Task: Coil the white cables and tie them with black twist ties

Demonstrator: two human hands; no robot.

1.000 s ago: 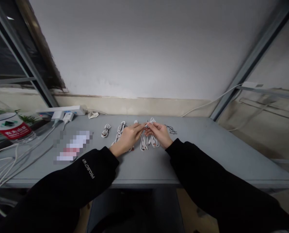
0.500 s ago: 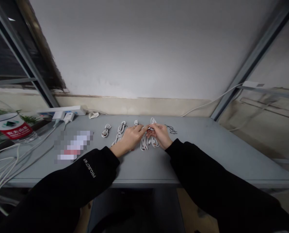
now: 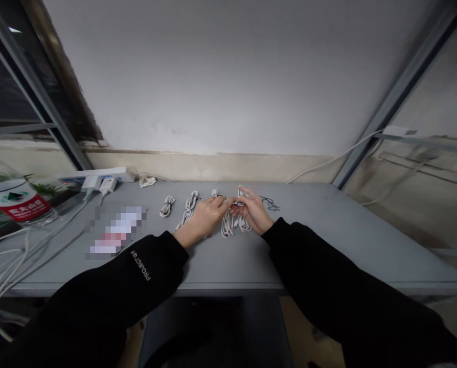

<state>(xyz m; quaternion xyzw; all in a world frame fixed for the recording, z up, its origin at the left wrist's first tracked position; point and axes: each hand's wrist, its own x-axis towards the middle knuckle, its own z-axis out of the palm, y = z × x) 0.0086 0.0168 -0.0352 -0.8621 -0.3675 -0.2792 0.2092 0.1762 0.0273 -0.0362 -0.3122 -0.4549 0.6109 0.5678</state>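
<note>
The right hand (image 3: 253, 213) pinches the end of a white charging cable (image 3: 236, 203) above a coiled bundle; the left hand (image 3: 203, 218) curls just beside it, its grip unclear. More white cable coils (image 3: 167, 206) lie left of it on the grey surface (image 3: 309, 230), and a thin black cable (image 3: 270, 204) lies right of the right hand.

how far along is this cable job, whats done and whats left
Done: a tight white cable coil and a second coil lie at the left of the row on the gray table. In hand: the left hand and right hand meet over loose white cable loops, though the exact grip is unclear. Left: those loops look uncoiled, and a thin black cord lies loosely beside the right hand.
</note>
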